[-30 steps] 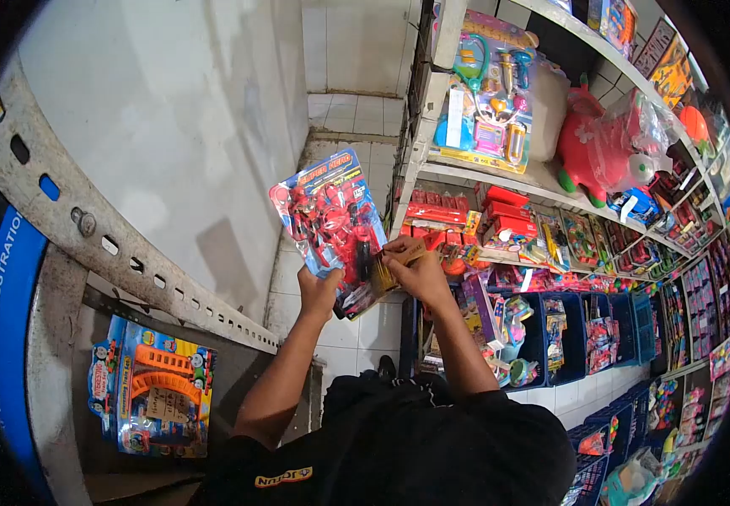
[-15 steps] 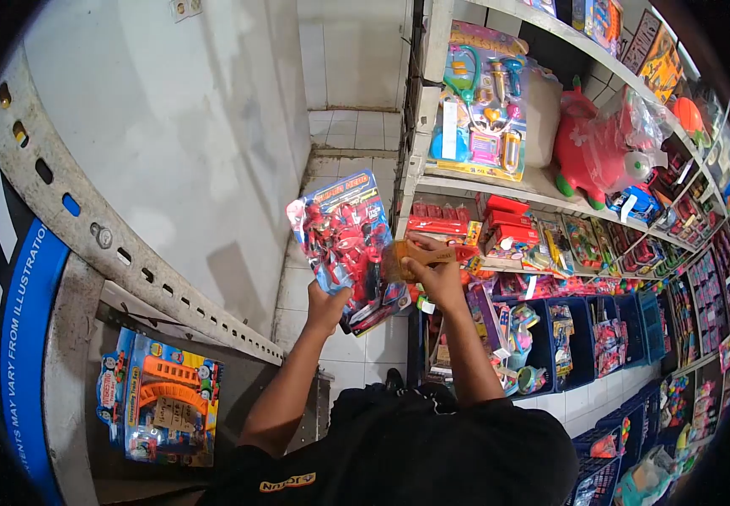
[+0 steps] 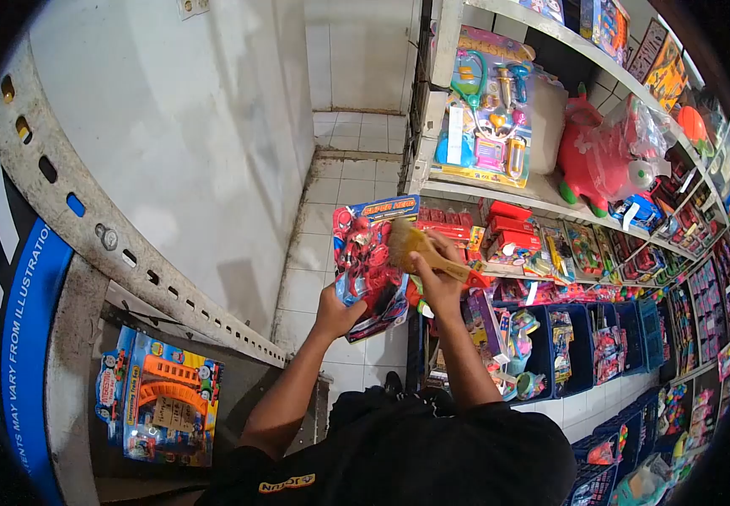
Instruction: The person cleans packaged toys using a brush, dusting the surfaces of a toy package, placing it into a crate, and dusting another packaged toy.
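Observation:
My left hand point(image 3: 339, 314) grips the lower left corner of a red and blue blister-packed toy point(image 3: 365, 253) with "SUPER HERO" printed along its top. The pack is held upright, slightly tilted, above the floor. In my right hand point(image 3: 437, 271) is a wide brush point(image 3: 458, 270) with a wooden handle, the fingers closed round it. Its pale bristles lie over the right part of the pack's front; whether they touch the plastic I cannot tell.
Right of my hands stands a shelf point(image 3: 500, 187) with a toy doctor set point(image 3: 491, 110) and a pink inflatable animal point(image 3: 593, 156). Blue baskets point(image 3: 580, 371) of toys are below. At left are a perforated metal post point(image 3: 163, 282) and a boxed train set point(image 3: 171, 401).
The toy pack has turned more upright and moved slightly right. The brush has swung from the pack's right edge across onto its front.

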{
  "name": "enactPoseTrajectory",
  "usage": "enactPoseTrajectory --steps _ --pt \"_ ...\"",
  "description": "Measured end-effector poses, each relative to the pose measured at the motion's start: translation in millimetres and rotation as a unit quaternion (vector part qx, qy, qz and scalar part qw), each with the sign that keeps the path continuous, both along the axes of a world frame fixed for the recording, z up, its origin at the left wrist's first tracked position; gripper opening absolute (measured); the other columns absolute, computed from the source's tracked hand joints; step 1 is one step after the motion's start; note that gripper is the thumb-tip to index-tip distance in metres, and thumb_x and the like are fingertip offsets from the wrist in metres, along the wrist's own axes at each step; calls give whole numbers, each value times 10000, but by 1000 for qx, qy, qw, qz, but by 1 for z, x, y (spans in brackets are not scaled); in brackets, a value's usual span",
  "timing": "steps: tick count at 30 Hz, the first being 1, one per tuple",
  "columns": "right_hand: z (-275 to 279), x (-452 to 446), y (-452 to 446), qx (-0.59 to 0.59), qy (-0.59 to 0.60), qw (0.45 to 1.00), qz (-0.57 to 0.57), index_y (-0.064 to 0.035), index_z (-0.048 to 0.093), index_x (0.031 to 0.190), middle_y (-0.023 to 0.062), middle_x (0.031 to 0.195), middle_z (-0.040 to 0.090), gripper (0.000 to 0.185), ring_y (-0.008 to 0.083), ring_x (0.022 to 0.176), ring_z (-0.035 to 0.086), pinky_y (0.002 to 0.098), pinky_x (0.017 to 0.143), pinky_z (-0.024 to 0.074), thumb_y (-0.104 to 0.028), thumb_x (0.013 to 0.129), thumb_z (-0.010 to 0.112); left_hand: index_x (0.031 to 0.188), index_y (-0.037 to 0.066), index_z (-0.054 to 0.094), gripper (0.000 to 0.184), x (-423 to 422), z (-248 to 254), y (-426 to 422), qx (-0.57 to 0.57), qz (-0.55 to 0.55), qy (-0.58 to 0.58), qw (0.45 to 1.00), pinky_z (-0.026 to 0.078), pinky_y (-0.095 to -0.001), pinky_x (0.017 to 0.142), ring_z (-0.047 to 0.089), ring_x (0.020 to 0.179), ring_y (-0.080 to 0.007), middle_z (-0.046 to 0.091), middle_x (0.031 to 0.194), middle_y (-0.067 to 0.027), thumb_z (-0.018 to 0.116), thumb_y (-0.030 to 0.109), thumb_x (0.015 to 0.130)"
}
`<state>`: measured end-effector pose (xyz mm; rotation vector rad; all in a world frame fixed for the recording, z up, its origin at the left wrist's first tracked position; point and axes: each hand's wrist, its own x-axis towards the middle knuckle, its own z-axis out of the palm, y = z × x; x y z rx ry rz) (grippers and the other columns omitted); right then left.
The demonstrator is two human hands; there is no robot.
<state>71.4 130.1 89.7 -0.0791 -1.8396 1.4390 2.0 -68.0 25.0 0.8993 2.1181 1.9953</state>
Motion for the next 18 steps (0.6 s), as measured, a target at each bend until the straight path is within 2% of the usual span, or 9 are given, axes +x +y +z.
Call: enactPoseTrajectory --steps 1,5,10,12,16,18 --pt "-1 -1 -2 25 -10 1000 13 0 551 1265 126 1172 622 459 191 1082 598 328 934 483 -82 847 721 970 3 638 281 0 -1 1 7 4 -5 1000 498 -304 669 592 686 -119 666 790 -37 626 80 700" --pt "-8 -6 -3 -5 -22 996 85 -8 567 1243 111 1122 632 424 188 1048 606 324 913 489 -81 852 713 1007 0 655 318 -4 4 -3 8 36 -6 999 521 -326 725 656 747 -163 704 828 -95 649 105 707" --pt "1 -1 14 48 -117 983 130 -16 565 1251 101 1126 642 426 170 1058 606 297 927 478 -50 849 701 1019 -5 655 335 -7 1 -3 -2 54 14 998 525 -332 749 667 768 -181 710 850 -114 648 104 703" --pt "3 2 20 76 -159 975 137 -16 570 1244 90 1112 650 420 161 1045 610 295 915 483 -59 848 701 1019 -7 656 339 -8 1 -3 -15 60 16 998 525 -336 747 669 764 -190 710 848 -117 651 106 700" --pt "7 9 19 70 -147 973 161 -40 594 1214 81 1060 673 385 174 986 643 314 853 517 -38 841 689 1014 -10 657 343 -9 -1 -3 -22 59 5 998 525 -342 734 671 755 -205 708 839 -121 655 109 692" --pt "4 11 20 54 -150 974 164 -35 609 1196 87 1067 676 367 176 989 643 317 854 517 -43 839 692 978 -5 650 301 -7 -1 -1 -6 59 24 998 508 -327 696 623 711 -160 682 798 -74 638 90 692"
